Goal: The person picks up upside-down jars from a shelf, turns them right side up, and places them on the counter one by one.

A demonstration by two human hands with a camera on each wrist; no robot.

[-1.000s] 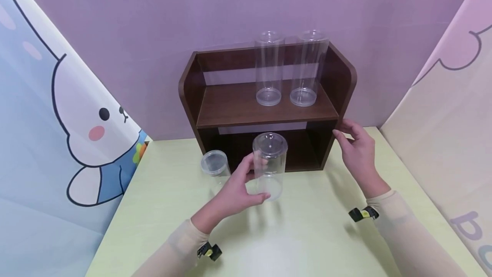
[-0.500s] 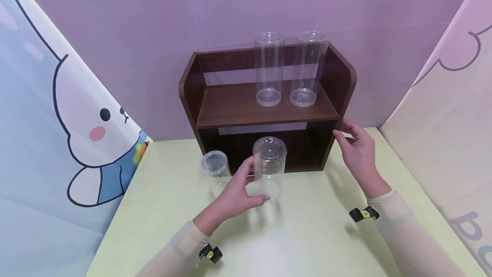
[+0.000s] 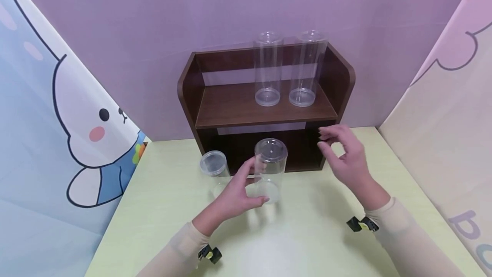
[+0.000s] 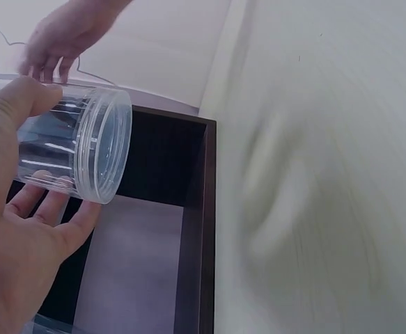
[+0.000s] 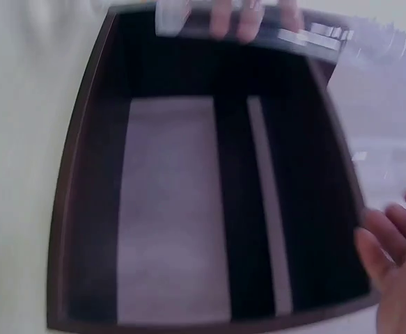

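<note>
Jar (image 3: 273,169), clear and upright, is held above the table (image 3: 300,234) on the near side of the shelf (image 3: 230,102), the left hand (image 3: 235,192) gripping it with thumb near and fingers far. The right hand (image 3: 349,159) hovers by the shelf's right side, thumb and fingers curved, narrowly apart. Left of the jar stands a second jar (image 3: 214,164); two tall tubes (image 3: 267,72) stand on the upper level's right half.

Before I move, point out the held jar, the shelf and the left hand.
Held jar (image 3: 273,171): head view, on its clear side wall.
Shelf (image 3: 234,107): head view, on the bare left part of its upper board.
Left hand (image 3: 235,196): head view, on the back of it.
</note>
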